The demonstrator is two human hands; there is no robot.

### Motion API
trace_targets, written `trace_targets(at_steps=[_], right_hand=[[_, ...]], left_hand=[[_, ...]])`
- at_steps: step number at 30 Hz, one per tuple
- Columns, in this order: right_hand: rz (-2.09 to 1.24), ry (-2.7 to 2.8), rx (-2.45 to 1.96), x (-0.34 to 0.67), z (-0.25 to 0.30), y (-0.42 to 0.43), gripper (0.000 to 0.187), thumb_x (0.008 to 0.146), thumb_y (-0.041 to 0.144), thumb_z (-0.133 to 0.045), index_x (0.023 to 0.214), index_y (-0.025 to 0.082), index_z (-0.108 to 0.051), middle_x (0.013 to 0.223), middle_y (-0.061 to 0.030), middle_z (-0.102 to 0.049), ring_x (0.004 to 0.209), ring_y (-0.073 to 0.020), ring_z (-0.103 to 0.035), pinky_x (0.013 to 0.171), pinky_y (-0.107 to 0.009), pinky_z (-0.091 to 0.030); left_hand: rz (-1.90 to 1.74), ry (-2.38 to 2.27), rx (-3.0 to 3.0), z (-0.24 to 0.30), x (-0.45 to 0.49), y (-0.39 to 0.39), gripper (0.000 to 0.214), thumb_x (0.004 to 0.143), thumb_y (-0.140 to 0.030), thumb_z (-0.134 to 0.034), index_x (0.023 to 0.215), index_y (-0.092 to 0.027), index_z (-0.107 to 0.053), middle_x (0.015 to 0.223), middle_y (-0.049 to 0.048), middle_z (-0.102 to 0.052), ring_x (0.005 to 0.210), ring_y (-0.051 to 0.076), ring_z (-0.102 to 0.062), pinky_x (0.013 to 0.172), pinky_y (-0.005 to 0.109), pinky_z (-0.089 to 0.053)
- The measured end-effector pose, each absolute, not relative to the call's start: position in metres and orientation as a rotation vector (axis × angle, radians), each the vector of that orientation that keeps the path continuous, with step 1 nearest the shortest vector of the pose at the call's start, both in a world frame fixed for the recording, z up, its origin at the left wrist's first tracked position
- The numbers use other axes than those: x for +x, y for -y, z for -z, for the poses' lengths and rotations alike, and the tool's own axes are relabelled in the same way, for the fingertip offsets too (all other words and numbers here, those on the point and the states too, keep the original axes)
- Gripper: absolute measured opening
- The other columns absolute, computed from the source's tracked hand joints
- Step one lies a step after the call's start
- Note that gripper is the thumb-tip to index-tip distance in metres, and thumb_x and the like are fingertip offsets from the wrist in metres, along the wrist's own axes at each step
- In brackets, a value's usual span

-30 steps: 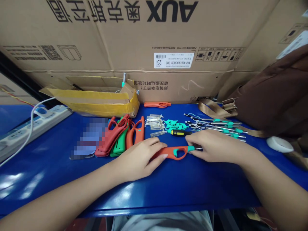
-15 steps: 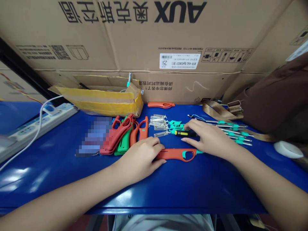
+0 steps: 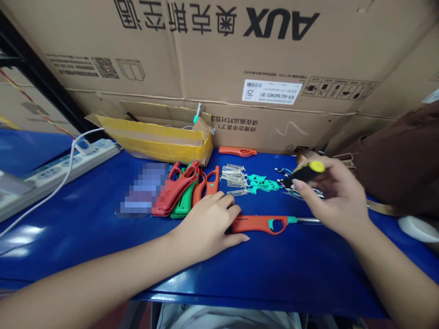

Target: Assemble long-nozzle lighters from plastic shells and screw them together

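My left hand (image 3: 209, 224) is closed over the butt end of an orange long-nosed lighter (image 3: 254, 224), which lies flat on the blue table. The lighter has a teal trigger inside its loop and a metal tube reaching right, toward my other wrist. Raised above the table, my right hand (image 3: 339, 201) grips a screwdriver (image 3: 305, 173) with a black handle and yellow end; its tip is hard to make out. Beyond the lighter sit teal plastic triggers (image 3: 262, 183) and a pile of small clear-and-metal parts (image 3: 233, 176). Metal lighter tubes are mostly hidden behind my right hand.
Red, green and orange lighter shells (image 3: 176, 189) lie left of the parts, beside a blurred-out flat object (image 3: 140, 189). Another orange shell (image 3: 237, 151) rests by the cardboard wall. A yellow-taped box (image 3: 161, 144), a power strip (image 3: 51, 171) and a white mouse-like object (image 3: 418, 228) stand around.
My right hand has picked the screwdriver up off the teal parts and lifted it to the right. My left hand stays on the lighter. The view has shifted slightly.
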State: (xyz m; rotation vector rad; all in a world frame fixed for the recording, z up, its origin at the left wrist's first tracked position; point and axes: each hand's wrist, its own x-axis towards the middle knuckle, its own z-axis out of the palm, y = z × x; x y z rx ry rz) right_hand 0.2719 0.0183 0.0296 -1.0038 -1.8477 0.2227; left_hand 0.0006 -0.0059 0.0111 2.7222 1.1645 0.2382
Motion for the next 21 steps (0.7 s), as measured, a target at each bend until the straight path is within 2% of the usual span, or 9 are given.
trace_targets(at_steps=[2, 4, 5, 7, 11, 21], right_hand=[[-0.404, 1.728, -0.929, 0.261, -0.027, -0.013, 0.026, 0.089, 0.022, -0.072, 0.111, 0.029, -0.058, 0.109, -0.0047, -0.066, 0.074, -0.0166, -0.069, 0.055, -0.029, -0.06], [-0.463, 1.77, -0.898, 0.251, -0.021, -0.01, 0.027, 0.089, 0.018, -0.071, 0.111, 0.029, -0.059, 0.113, -0.0048, -0.069, 0.087, -0.0195, -0.073, 0.067, -0.032, -0.065], [-0.421, 1.836, -0.905, 0.248, -0.016, -0.01, 0.027, 0.089, 0.017, -0.071, 0.111, 0.028, -0.06, 0.113, -0.0051, -0.071, 0.098, -0.0214, -0.073, 0.077, -0.034, -0.066], [-0.241, 2.026, -0.889, 0.243, -0.007, -0.011, 0.029, 0.089, 0.013, -0.07, 0.113, 0.027, -0.064, 0.113, -0.0055, -0.074, 0.106, -0.0217, -0.073, 0.09, -0.036, -0.063], [-0.009, 2.207, -0.801, 0.239, 0.006, -0.015, 0.028, 0.09, 0.01, -0.068, 0.115, 0.022, -0.066, 0.112, -0.008, -0.077, 0.103, -0.0195, -0.075, 0.093, -0.03, -0.062], [-0.034, 2.245, -0.9, 0.233, 0.012, -0.02, 0.024, 0.094, 0.015, -0.066, 0.117, 0.02, -0.07, 0.118, -0.0083, -0.078, 0.108, -0.0207, -0.075, 0.101, -0.03, -0.059]], left_hand=[[-0.23, -1.217, 2.754, -0.011, 0.0, 0.006, 0.06, 0.088, -0.065, -0.065, 0.118, -0.013, -0.07, 0.106, 0.0122, -0.066, 0.105, 0.034, -0.061, 0.095, 0.051, -0.05], [-0.213, -1.265, 2.761, -0.011, 0.001, 0.007, 0.064, 0.087, -0.068, -0.064, 0.118, -0.012, -0.069, 0.106, 0.013, -0.066, 0.105, 0.036, -0.062, 0.095, 0.053, -0.05], [-0.204, -1.276, 2.758, -0.012, 0.001, 0.008, 0.063, 0.087, -0.067, -0.064, 0.118, -0.012, -0.069, 0.106, 0.0131, -0.067, 0.104, 0.036, -0.062, 0.094, 0.052, -0.05], [-0.189, -1.278, 2.758, -0.013, 0.002, 0.009, 0.061, 0.087, -0.063, -0.068, 0.119, -0.012, -0.068, 0.107, 0.0132, -0.067, 0.103, 0.035, -0.064, 0.093, 0.051, -0.051], [-0.162, -1.257, 2.78, -0.013, 0.003, 0.012, 0.057, 0.086, -0.057, -0.073, 0.12, -0.012, -0.068, 0.109, 0.0133, -0.068, 0.103, 0.035, -0.065, 0.094, 0.051, -0.05], [-0.187, -1.219, 2.784, -0.012, 0.003, 0.011, 0.052, 0.087, -0.052, -0.074, 0.121, -0.013, -0.069, 0.109, 0.0127, -0.069, 0.104, 0.034, -0.065, 0.095, 0.05, -0.05]])
